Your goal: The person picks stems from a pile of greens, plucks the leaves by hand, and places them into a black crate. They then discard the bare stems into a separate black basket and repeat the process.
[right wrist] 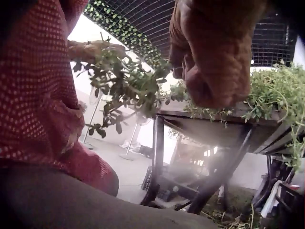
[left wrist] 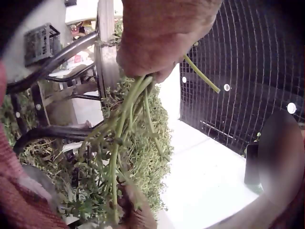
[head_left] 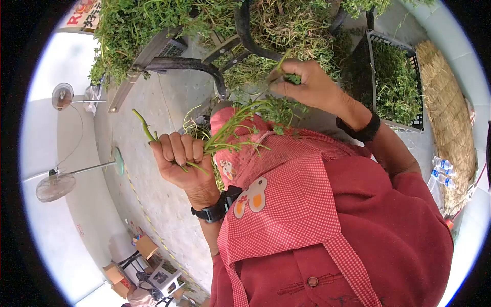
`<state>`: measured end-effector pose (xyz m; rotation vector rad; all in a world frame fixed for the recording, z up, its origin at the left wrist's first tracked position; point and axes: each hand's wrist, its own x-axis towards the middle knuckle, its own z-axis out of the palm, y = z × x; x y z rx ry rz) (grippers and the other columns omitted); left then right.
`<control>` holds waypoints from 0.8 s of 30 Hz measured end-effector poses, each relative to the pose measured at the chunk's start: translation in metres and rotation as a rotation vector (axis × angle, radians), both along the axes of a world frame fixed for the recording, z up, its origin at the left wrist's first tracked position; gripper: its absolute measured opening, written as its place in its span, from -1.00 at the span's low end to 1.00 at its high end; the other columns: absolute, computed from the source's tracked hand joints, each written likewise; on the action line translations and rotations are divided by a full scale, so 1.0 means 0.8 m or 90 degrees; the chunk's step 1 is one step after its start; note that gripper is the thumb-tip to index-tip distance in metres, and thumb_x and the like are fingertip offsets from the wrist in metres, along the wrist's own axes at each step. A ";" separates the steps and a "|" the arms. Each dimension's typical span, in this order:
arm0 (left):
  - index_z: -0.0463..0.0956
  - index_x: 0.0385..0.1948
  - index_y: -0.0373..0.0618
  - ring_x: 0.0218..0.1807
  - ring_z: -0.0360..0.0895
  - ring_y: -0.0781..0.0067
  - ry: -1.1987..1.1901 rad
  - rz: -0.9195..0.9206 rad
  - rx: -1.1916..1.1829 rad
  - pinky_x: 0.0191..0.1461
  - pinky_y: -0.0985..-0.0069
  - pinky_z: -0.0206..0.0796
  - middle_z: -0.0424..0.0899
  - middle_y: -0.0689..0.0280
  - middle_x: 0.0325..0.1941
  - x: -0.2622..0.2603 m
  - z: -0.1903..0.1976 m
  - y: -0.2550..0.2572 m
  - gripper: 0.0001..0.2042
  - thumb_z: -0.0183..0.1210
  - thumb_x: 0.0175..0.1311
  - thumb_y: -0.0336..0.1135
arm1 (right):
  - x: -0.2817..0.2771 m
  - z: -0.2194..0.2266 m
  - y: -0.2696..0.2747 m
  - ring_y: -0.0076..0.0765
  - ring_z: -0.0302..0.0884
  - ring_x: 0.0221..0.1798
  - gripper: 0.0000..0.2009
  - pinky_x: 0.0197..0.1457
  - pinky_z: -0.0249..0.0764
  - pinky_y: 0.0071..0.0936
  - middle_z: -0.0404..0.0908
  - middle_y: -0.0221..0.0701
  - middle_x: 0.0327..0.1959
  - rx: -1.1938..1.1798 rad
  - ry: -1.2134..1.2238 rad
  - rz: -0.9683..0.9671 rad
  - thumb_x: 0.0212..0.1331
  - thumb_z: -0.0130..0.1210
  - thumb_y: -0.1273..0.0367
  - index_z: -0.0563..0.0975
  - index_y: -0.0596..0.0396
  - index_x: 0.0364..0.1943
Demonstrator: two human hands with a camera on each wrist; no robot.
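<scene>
So your left hand (head_left: 180,159) is clamped round the stems (head_left: 225,134) in a fist, fingers curled right over. It has them partway along, so thick bare ends poke out one side and the leafy ends spread out the other, over your apron (head_left: 286,204). My guess is that's why you hold them there: one fist gathers the lot, and the leaves (head_left: 281,110) stay loose and uncrushed, facing your other hand.

Your right hand (head_left: 312,87) is just past those leaves, well apart from the left, thumb and fingers pinched on a small sprig (head_left: 293,79). Looks like a fingertip grip, probably because a thin bit like that doesn't need more. I can't tell what the dark bit at your fingertips is, or whether the sprig is joined to anything.

You've got both hands up over your lap, which seems handy with the table (right wrist: 205,133) right in front and a heap of greens (head_left: 146,36) on it. The crate (head_left: 417,115) with more leafy stuff is off to your right, and there's a messy pile (head_left: 307,36) of stems lower down by the table legs.
</scene>
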<state>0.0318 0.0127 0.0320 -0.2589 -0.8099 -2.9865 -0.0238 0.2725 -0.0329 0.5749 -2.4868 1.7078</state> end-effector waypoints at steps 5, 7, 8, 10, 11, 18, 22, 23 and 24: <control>0.12 -0.70 0.01 -0.73 -0.17 0.66 0.020 -0.038 -0.006 -0.69 0.62 -0.30 0.02 0.49 -0.78 0.001 0.001 0.002 -0.61 -0.24 0.41 -0.12 | 0.004 0.010 -0.005 -0.46 0.37 -0.61 -0.74 -0.50 0.25 -0.48 0.46 -0.31 -0.64 0.189 0.022 0.170 0.06 0.15 0.24 0.59 0.16 -0.31; 0.12 -0.71 0.01 -0.74 -0.19 0.66 -0.005 -0.004 0.000 -0.71 0.63 -0.33 0.02 0.49 -0.78 0.002 0.003 0.005 -0.62 -0.20 0.39 -0.17 | 0.005 0.008 -0.006 -0.41 0.34 -0.65 -0.74 -0.53 0.23 -0.45 0.42 -0.28 -0.69 0.215 -0.028 0.212 0.06 0.14 0.23 0.59 0.17 -0.33; 0.12 -0.71 0.01 -0.74 -0.19 0.66 -0.009 -0.001 0.000 -0.71 0.63 -0.33 0.02 0.49 -0.78 0.003 0.003 0.005 -0.62 -0.20 0.39 -0.17 | 0.005 0.000 -0.007 -0.41 0.32 -0.67 -0.74 -0.55 0.22 -0.44 0.41 -0.26 -0.71 0.178 -0.003 0.201 0.06 0.14 0.23 0.59 0.17 -0.34; 0.13 -0.71 0.01 -0.74 -0.19 0.66 -0.037 0.028 -0.030 -0.71 0.63 -0.31 0.02 0.48 -0.78 0.002 0.001 0.006 -0.63 -0.20 0.39 -0.17 | 0.008 -0.005 -0.009 -0.41 0.30 -0.70 -0.74 -0.56 0.21 -0.43 0.39 -0.25 -0.73 0.140 0.020 0.188 0.06 0.14 0.22 0.59 0.17 -0.36; 0.13 -0.71 0.01 -0.74 -0.19 0.66 -0.038 0.027 -0.030 -0.71 0.63 -0.31 0.02 0.48 -0.78 0.001 0.000 0.007 -0.63 -0.20 0.39 -0.17 | 0.009 -0.003 -0.012 -0.44 0.30 -0.69 -0.74 -0.56 0.21 -0.44 0.41 -0.29 -0.72 0.152 0.060 0.163 0.06 0.14 0.22 0.59 0.16 -0.36; 0.12 -0.72 0.03 -0.74 -0.18 0.65 -0.036 0.087 -0.039 -0.72 0.63 -0.32 0.01 0.50 -0.78 0.000 -0.002 -0.001 -0.63 -0.17 0.37 -0.17 | 0.005 0.024 0.017 -0.54 0.38 -0.59 -0.66 -0.55 0.23 -0.51 0.49 -0.48 -0.66 -0.143 -0.383 -0.062 0.02 0.17 0.09 0.59 0.13 -0.44; 0.12 -0.72 0.03 -0.73 -0.20 0.65 -0.034 0.141 -0.070 -0.70 0.61 -0.34 -0.02 0.50 -0.79 0.000 0.000 -0.012 -0.61 -0.18 0.38 -0.13 | 0.014 0.023 0.038 -0.70 0.22 -0.64 -0.67 -0.62 0.04 -0.66 0.41 -0.60 -0.67 -0.140 -0.315 -0.080 0.04 0.18 0.10 0.59 0.12 -0.43; 0.12 -0.72 0.03 -0.73 -0.20 0.65 -0.029 0.141 -0.068 -0.70 0.61 -0.34 -0.02 0.50 -0.79 0.000 0.002 -0.013 -0.61 -0.18 0.38 -0.13 | 0.013 0.023 0.037 -0.72 0.16 -0.66 -0.67 -0.64 -0.01 -0.65 0.38 -0.60 -0.68 -0.225 -0.356 -0.109 0.04 0.18 0.12 0.58 0.14 -0.42; 0.11 -0.73 0.04 -0.73 -0.20 0.65 -0.032 0.163 -0.068 -0.70 0.61 -0.34 -0.02 0.50 -0.80 0.000 0.003 -0.014 -0.61 -0.18 0.38 -0.13 | 0.010 0.022 0.036 -0.73 0.10 -0.68 -0.68 -0.67 -0.06 -0.64 0.34 -0.60 -0.70 -0.310 -0.396 -0.136 0.05 0.18 0.13 0.58 0.16 -0.42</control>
